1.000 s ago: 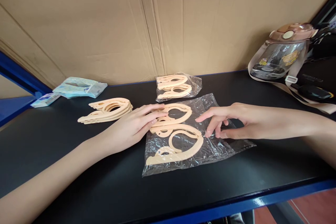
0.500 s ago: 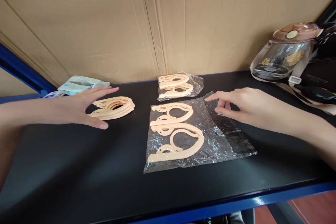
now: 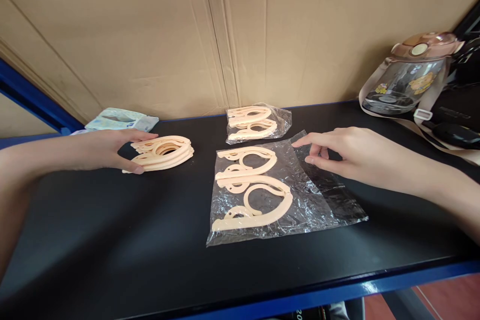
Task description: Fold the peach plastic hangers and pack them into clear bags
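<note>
My left hand (image 3: 103,150) spans the left end of a stack of beige folding hangers (image 3: 176,157), thumb against the near edge and fingers at the far edge. The stack lies on the black tabletop. My right hand (image 3: 348,155) hovers low at the right, index finger stretched toward the upper edge of a clear plastic bag (image 3: 307,200), the other fingers partly curled and thumb apart. It grips nothing; whether the index fingertip touches the bag I cannot tell. Inside the bag lie beige folding hangers (image 3: 272,215), side by side.
Behind the large bag lies a smaller clear bag of beige folding hangers (image 3: 253,122). A pale blue-green packet (image 3: 120,119) sits at the back left. At the right stand a strapped water bottle (image 3: 405,82) and a black bag (image 3: 457,105). A cardboard wall (image 3: 157,35) closes the back.
My left hand has come down and closed around the left end of the hanger stack; its thumb and fingers were spread wide before. My right hand has hardly moved.
</note>
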`<state>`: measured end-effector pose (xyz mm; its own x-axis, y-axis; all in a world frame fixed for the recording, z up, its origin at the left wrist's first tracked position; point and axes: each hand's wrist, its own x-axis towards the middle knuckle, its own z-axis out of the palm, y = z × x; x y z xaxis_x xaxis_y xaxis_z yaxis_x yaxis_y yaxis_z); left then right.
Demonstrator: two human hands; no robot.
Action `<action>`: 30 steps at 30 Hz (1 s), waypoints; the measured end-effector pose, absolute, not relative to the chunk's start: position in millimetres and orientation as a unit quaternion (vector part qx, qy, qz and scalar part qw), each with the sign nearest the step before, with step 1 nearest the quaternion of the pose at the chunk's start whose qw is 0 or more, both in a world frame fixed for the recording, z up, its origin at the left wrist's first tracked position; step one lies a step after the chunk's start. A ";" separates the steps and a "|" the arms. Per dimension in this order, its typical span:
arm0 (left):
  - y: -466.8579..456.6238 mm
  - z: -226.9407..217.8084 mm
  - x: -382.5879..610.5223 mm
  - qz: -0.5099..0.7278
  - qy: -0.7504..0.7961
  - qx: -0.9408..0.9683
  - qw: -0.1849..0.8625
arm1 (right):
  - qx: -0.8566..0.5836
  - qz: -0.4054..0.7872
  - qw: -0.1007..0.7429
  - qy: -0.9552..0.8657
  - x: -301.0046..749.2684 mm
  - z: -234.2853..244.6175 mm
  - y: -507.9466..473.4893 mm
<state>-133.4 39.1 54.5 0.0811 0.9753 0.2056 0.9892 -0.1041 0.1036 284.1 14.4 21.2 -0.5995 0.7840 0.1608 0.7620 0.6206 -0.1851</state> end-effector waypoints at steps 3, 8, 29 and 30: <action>30.6 48.5 -135.5 -0.114 -0.654 -0.747 0.034 | -0.431 0.042 0.122 -0.893 284.4 21.5 13.4; 35.6 56.2 -132.9 -0.042 -0.633 -0.773 0.004 | -0.420 0.024 0.142 -0.896 282.7 20.3 11.5; -25.1 2.0 -6.6 -0.215 -0.364 -0.906 0.012 | -0.286 -0.072 0.235 -0.926 246.5 11.2 -14.4; -23.2 2.3 -8.5 -0.210 -0.377 -0.902 0.001 | -0.299 -0.092 0.233 -0.921 251.0 13.6 -10.5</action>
<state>-8.5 -23.2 2.3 0.6282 0.6794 0.3793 0.6801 -0.7162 0.1565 251.0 -10.5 13.6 -0.7126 0.5075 0.4844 0.5934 0.8043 0.0303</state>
